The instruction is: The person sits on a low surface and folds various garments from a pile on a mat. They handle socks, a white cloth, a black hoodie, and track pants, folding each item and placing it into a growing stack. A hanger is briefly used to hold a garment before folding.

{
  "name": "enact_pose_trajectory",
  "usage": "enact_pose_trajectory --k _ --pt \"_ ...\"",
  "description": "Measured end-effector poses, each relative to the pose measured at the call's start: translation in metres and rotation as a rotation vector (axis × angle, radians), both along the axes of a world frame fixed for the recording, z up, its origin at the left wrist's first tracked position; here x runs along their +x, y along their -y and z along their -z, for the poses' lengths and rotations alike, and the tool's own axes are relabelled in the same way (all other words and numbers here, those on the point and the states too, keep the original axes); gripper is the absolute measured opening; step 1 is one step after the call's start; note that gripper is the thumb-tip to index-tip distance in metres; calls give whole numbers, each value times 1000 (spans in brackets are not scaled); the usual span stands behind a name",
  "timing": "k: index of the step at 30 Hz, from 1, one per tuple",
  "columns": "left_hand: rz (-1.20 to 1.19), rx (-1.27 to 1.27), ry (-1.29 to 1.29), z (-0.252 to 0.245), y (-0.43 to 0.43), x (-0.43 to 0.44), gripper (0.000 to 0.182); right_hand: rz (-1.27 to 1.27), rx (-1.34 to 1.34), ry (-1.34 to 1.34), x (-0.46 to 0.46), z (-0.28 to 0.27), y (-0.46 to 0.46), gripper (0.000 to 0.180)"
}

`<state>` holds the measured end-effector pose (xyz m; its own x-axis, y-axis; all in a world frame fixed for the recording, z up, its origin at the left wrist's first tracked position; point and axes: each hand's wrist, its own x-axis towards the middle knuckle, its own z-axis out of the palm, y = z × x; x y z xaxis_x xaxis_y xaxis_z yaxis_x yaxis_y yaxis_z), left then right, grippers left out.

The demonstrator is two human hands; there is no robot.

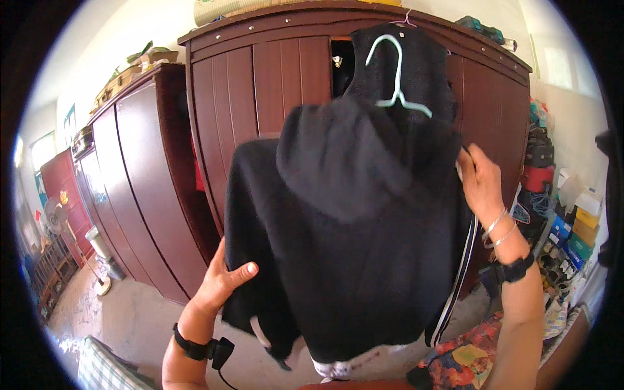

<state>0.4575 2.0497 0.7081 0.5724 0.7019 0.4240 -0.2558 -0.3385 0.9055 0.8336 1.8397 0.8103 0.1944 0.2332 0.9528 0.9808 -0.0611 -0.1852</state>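
A black hooded jacket (351, 253) with white stripes down its right side hangs spread before me. The hook of a pale blue clothes hanger (399, 78) sticks up above its neck, the hanger's lower part hidden in the cloth. My left hand (226, 280) holds the jacket's left edge, thumb on the near side and fingers behind. My right hand (480, 180) pinches the cloth near the right shoulder. Behind the hood, a dark sleeveless garment (404, 58) hangs on a pink hanger (407, 20) from the wardrobe top.
A dark red wooden wardrobe (492, 107) spans the back, with a narrow opening near its middle. Another tall cabinet (141, 141) stands left, beyond it a standing fan (58, 217). Shoeboxes (587, 214) and shoes are piled right. Floral cloth (468, 356) lies low right, checked cloth (105, 365) low left.
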Motion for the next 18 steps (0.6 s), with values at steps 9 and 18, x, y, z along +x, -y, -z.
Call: enact_pose_trajectory --k 9,18 --pt "83 -39 -136 21 -235 88 21 116 81 76 110 -87 -198 37" --pt "-52 86 312 -71 -308 199 21 393 159 144 249 -211 -293 45"
